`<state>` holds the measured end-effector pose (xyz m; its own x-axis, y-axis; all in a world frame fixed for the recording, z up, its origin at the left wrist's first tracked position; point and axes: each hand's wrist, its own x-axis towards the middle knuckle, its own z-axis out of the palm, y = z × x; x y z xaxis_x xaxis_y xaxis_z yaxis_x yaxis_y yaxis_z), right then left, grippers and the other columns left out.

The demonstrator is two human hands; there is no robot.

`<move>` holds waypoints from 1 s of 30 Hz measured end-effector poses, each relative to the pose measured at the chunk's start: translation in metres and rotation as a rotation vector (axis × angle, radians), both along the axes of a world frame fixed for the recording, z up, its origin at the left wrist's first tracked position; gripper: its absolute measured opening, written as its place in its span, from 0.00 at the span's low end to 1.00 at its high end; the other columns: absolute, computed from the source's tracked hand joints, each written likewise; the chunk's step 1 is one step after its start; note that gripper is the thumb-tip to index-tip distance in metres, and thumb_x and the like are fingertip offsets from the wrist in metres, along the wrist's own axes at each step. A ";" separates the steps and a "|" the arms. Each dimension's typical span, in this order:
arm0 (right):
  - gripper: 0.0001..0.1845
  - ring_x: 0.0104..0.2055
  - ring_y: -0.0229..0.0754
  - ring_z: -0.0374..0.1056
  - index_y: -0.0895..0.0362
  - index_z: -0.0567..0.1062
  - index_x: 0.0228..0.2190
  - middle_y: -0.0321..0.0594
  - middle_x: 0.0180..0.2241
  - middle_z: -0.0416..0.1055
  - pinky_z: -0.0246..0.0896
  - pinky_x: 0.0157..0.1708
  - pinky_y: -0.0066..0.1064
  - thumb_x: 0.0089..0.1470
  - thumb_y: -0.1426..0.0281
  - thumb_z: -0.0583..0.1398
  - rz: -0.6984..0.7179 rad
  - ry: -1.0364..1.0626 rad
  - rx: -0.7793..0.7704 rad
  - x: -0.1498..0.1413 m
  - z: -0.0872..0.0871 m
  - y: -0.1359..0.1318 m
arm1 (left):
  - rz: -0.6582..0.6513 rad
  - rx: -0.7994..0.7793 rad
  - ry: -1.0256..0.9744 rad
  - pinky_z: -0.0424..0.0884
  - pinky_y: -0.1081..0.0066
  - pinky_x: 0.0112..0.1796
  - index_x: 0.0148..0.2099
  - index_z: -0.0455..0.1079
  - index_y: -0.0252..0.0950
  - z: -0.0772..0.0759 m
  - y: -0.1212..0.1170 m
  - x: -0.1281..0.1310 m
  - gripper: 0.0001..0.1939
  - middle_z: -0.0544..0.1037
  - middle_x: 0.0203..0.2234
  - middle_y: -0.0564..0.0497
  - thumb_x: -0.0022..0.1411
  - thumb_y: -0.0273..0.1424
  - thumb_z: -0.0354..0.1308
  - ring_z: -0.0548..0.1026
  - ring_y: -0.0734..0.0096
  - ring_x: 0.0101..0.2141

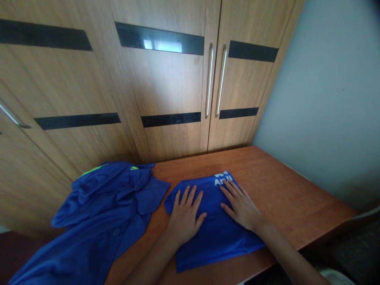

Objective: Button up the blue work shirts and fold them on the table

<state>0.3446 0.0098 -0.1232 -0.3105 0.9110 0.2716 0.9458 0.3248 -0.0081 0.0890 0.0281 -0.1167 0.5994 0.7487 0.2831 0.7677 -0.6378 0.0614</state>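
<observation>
Our left hand (185,217) and right hand (241,204) lie flat, fingers spread and released, on a blue shirt (213,229) on the worktop (273,186). Crumpled blue clothing (113,209) sits beside it at nine o'clock.

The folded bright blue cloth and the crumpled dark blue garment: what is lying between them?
A strip of reddish-brown wooden tabletop, with the left forearm over it lower down, in the head view.

"Anji" on blue cloth
White ltrs "Anji" (223,181) at far R corner of the blue cloth (208,237), last ltrs partly covered by fingertips (230,183). More white marks (221,174) just above, at cloth's far edge, cut off & illegible. No other txt legible.
</observation>
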 end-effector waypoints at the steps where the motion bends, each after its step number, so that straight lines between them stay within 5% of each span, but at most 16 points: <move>1: 0.31 0.67 0.53 0.38 0.57 0.58 0.61 0.48 0.66 0.46 0.41 0.61 0.51 0.62 0.55 0.47 -0.015 0.001 -0.001 -0.002 0.002 -0.002 | -0.007 -0.005 -0.005 0.45 0.45 0.60 0.68 0.48 0.43 0.001 -0.001 -0.001 0.32 0.51 0.66 0.46 0.65 0.45 0.47 0.47 0.49 0.64; 6: 0.29 0.65 0.58 0.45 0.58 0.63 0.59 0.51 0.64 0.51 0.44 0.59 0.54 0.61 0.57 0.48 -0.202 0.027 0.044 -0.032 0.005 -0.036 | -0.012 -0.019 -0.014 0.46 0.45 0.60 0.68 0.48 0.43 0.001 -0.006 -0.004 0.32 0.50 0.66 0.45 0.65 0.44 0.49 0.48 0.49 0.64; 10: 0.32 0.65 0.61 0.46 0.53 0.62 0.59 0.49 0.63 0.53 0.43 0.59 0.57 0.59 0.51 0.48 -0.224 0.058 0.040 -0.060 -0.005 -0.064 | -0.012 -0.017 -0.039 0.45 0.45 0.60 0.67 0.50 0.43 0.000 -0.006 -0.003 0.32 0.51 0.66 0.45 0.64 0.42 0.51 0.47 0.49 0.64; 14: 0.33 0.65 0.61 0.45 0.54 0.60 0.61 0.51 0.64 0.51 0.42 0.58 0.59 0.60 0.51 0.47 -0.237 0.044 0.038 -0.062 -0.014 -0.064 | -0.003 -0.031 -0.076 0.44 0.46 0.61 0.65 0.54 0.43 0.001 -0.004 -0.003 0.29 0.54 0.65 0.46 0.63 0.38 0.52 0.49 0.52 0.64; 19: 0.33 0.65 0.58 0.45 0.56 0.60 0.61 0.51 0.64 0.50 0.39 0.60 0.57 0.61 0.51 0.47 -0.235 0.007 0.031 -0.030 -0.020 -0.033 | 0.046 -0.043 -0.137 0.44 0.47 0.61 0.64 0.57 0.43 0.002 -0.001 -0.005 0.27 0.58 0.64 0.47 0.62 0.30 0.51 0.52 0.56 0.63; 30: 0.34 0.66 0.54 0.43 0.53 0.57 0.62 0.47 0.65 0.50 0.40 0.60 0.53 0.60 0.51 0.46 -0.364 -0.062 -0.092 0.082 -0.027 0.060 | 0.059 -0.139 -0.124 0.52 0.52 0.60 0.59 0.64 0.40 -0.005 -0.002 -0.005 0.21 0.63 0.61 0.45 0.64 0.31 0.47 0.59 0.58 0.61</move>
<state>0.4269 0.0700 -0.1504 0.0244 0.9844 0.1743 0.9987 -0.0317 0.0396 0.0843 0.0258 -0.1217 0.5202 0.8185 0.2438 0.7845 -0.5708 0.2425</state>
